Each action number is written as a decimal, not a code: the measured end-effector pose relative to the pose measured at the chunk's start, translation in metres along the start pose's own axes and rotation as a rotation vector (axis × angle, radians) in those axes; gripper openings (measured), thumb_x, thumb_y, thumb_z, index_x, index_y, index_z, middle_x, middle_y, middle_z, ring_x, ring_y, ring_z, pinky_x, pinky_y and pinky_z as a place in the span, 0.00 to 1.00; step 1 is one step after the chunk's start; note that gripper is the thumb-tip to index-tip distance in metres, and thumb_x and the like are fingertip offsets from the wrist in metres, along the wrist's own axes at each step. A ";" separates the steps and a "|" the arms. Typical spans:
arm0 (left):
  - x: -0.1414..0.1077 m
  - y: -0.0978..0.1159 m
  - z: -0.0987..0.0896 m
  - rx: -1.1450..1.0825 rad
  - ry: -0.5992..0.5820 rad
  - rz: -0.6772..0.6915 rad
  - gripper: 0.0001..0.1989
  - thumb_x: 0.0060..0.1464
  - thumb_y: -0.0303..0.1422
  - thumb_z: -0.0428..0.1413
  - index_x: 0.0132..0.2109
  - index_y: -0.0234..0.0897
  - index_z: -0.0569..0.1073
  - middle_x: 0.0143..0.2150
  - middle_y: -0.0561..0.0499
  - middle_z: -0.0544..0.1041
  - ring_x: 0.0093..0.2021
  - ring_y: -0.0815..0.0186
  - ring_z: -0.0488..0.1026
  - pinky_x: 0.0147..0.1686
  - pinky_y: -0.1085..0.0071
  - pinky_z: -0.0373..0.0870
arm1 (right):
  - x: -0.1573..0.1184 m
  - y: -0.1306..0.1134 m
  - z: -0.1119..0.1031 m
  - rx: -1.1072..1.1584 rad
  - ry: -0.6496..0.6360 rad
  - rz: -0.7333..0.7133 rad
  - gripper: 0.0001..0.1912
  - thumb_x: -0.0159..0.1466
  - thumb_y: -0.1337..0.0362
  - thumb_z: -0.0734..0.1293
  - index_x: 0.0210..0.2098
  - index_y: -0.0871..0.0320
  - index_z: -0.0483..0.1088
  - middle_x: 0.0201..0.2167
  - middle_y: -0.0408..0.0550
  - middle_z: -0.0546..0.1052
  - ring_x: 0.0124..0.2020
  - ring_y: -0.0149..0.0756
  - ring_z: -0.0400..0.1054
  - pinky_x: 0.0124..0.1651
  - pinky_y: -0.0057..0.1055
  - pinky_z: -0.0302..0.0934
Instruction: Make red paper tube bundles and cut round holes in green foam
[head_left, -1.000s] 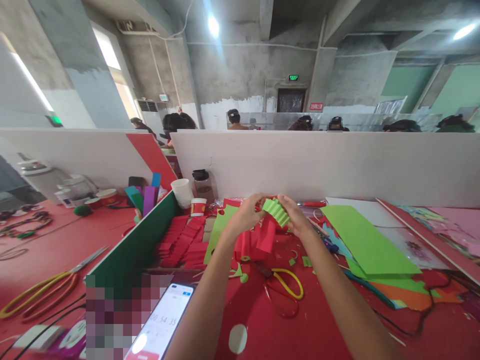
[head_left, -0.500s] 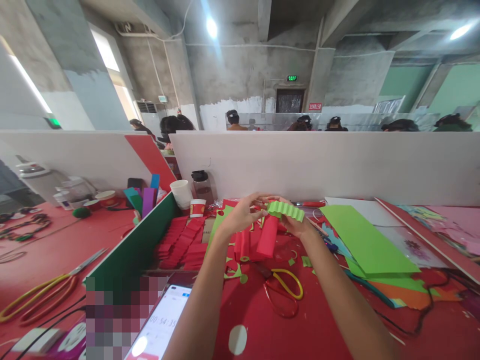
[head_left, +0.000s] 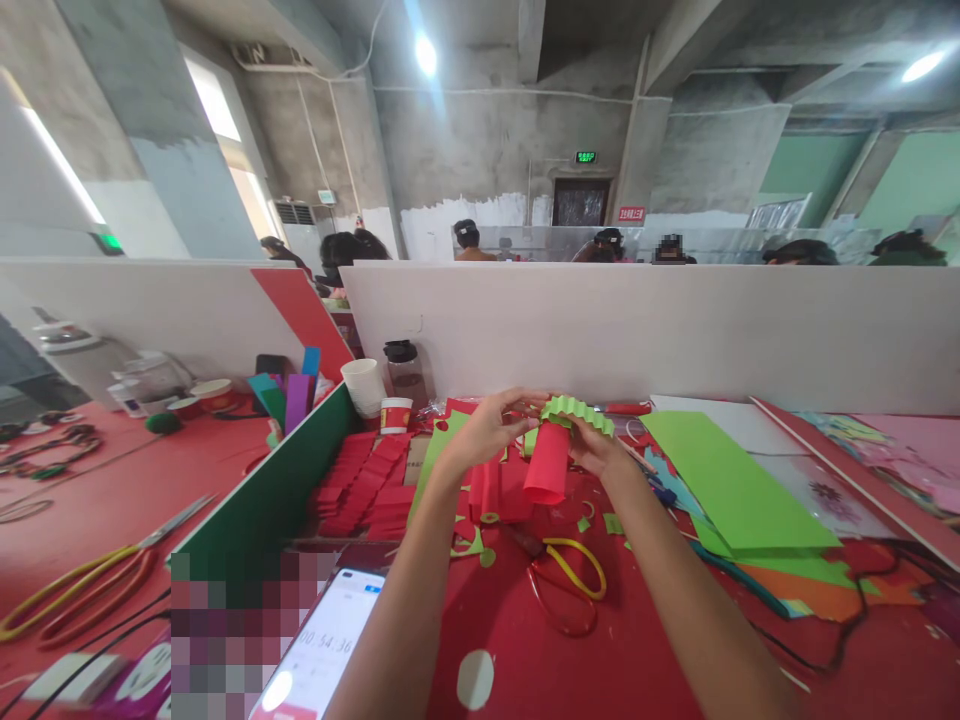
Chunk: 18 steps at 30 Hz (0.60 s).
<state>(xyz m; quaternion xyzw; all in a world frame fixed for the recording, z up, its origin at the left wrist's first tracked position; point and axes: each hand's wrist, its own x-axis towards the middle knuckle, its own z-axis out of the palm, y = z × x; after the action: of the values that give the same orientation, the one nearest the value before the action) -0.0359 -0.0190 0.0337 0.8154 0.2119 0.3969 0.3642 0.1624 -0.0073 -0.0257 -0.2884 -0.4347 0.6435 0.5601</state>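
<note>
Between my two hands, a pleated light-green paper strip [head_left: 576,408] lies across the upper end of a red paper tube [head_left: 548,466]. The tube slants down towards me, its lower end open. My left hand [head_left: 491,430] is closed at the left end of the strip, thumb and fingers pinching near the tube's top. On the other side my right hand [head_left: 596,450] is closed around the strip and the tube from behind; some of its fingers are hidden. Below lie another rolled red paper [head_left: 487,490] and scissors [head_left: 574,575] with yellow and red handles.
Stacked red paper strips [head_left: 364,485] lie left, beside a green divider [head_left: 262,480]. A lit phone [head_left: 322,640] rests in front of them. Green paper sheets [head_left: 739,480] are on the right. Paper cups [head_left: 363,386] and a bottle [head_left: 403,372] stand by the white partition [head_left: 637,330].
The red tube has swung slightly to the right and turned, so its round lower opening now shows. The green strip has shifted a little right and up with my hands.
</note>
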 end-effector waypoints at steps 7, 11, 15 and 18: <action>0.001 0.002 0.002 0.083 0.021 0.006 0.12 0.60 0.30 0.54 0.49 0.36 0.77 0.52 0.43 0.78 0.48 0.62 0.75 0.49 0.66 0.73 | -0.001 0.002 0.005 0.009 -0.039 -0.098 0.17 0.48 0.58 0.77 0.35 0.53 0.73 0.29 0.42 0.79 0.37 0.39 0.74 0.38 0.31 0.67; 0.001 0.003 0.002 0.109 0.025 0.024 0.12 0.62 0.30 0.53 0.49 0.37 0.77 0.53 0.43 0.77 0.50 0.61 0.74 0.49 0.66 0.72 | 0.000 0.004 0.002 -0.007 -0.015 -0.069 0.13 0.50 0.59 0.75 0.33 0.54 0.71 0.27 0.42 0.78 0.33 0.37 0.73 0.36 0.30 0.67; 0.001 0.003 0.002 0.131 0.018 0.037 0.13 0.62 0.31 0.53 0.50 0.39 0.77 0.52 0.44 0.77 0.51 0.62 0.74 0.50 0.66 0.71 | 0.004 0.004 0.001 -0.037 -0.010 -0.043 0.14 0.54 0.60 0.71 0.40 0.54 0.72 0.29 0.43 0.79 0.33 0.38 0.74 0.35 0.32 0.68; 0.000 0.003 0.001 0.157 0.007 0.034 0.13 0.63 0.32 0.53 0.51 0.41 0.77 0.51 0.45 0.77 0.51 0.61 0.74 0.50 0.65 0.71 | 0.006 0.003 0.002 -0.037 -0.009 -0.050 0.16 0.56 0.59 0.69 0.44 0.53 0.72 0.31 0.43 0.79 0.34 0.39 0.74 0.36 0.34 0.69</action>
<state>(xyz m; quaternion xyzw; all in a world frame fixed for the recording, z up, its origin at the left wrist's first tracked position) -0.0343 -0.0216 0.0357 0.8434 0.2299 0.3881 0.2918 0.1584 -0.0020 -0.0266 -0.2849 -0.4564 0.6224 0.5685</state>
